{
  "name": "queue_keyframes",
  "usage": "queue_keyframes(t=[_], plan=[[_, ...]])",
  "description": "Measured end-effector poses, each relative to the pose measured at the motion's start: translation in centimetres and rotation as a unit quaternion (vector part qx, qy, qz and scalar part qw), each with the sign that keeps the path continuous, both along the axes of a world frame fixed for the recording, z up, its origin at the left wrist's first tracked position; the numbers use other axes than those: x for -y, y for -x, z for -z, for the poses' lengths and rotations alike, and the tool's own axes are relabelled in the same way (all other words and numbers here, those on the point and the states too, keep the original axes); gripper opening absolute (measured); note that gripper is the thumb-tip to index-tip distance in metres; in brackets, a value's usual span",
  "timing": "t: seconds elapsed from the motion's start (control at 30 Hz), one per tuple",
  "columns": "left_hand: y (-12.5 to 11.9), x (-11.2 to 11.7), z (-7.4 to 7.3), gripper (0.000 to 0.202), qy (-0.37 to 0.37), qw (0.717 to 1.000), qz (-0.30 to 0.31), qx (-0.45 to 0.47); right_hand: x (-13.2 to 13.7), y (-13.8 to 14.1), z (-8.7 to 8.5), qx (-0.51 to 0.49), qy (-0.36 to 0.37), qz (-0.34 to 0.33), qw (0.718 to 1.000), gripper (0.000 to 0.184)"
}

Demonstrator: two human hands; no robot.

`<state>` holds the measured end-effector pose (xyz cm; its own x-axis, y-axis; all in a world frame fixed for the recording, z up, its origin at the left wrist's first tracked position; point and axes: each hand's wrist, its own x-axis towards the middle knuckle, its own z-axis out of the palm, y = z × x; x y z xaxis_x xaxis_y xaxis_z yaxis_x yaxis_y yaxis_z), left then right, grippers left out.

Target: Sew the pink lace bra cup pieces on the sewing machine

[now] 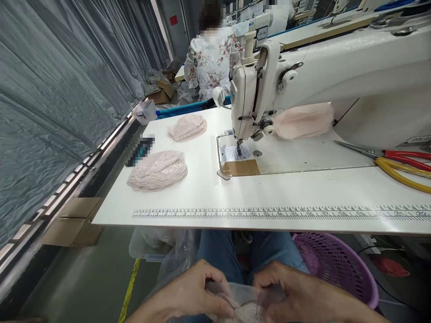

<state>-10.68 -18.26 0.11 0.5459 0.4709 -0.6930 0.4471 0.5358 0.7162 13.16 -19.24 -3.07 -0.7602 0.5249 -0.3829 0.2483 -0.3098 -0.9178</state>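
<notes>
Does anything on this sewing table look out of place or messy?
Nothing stands out. Two stacks of pink lace pieces lie on the table, scissors rest at its right, and both hands hold lace below it.

Garment workshop (industrial sewing machine (pixel 256 89), lace stacks (pixel 158 170))

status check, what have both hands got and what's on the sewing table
Left hand and right hand both grip a pink lace piece over the lap. Two lace stacks on table, scissors right. Nothing in the way.

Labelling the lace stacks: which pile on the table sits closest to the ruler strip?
The front lace pile, near the table's left edge. The other pile lies farther back, toward the sewing machine head.
</notes>
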Motion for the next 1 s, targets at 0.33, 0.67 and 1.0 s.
queue_keyframes(t=[0.33, 0.67, 1.0], plan=[[1.1, 0.2, 0.7, 0.033, -0.015, 0.999, -0.027, -0.016, 0.1, 0.4, -0.1, -0.02, -0.078, 0.017, 0.997, 0.03], [1.4, 0.8, 0.9, 0.033, 0.016, 0.999, -0.047, -0.003, -0.1, 0.7, -0.4, -0.001, -0.035, 0.022, 0.999, 0.014], [1.5, 1.0, 0.9, 0.037, 0.013, 0.998, -0.062, -0.011, -0.4, 0.5, -0.4, 0.029, -0.062, 0.007, 0.998, 0.016]])
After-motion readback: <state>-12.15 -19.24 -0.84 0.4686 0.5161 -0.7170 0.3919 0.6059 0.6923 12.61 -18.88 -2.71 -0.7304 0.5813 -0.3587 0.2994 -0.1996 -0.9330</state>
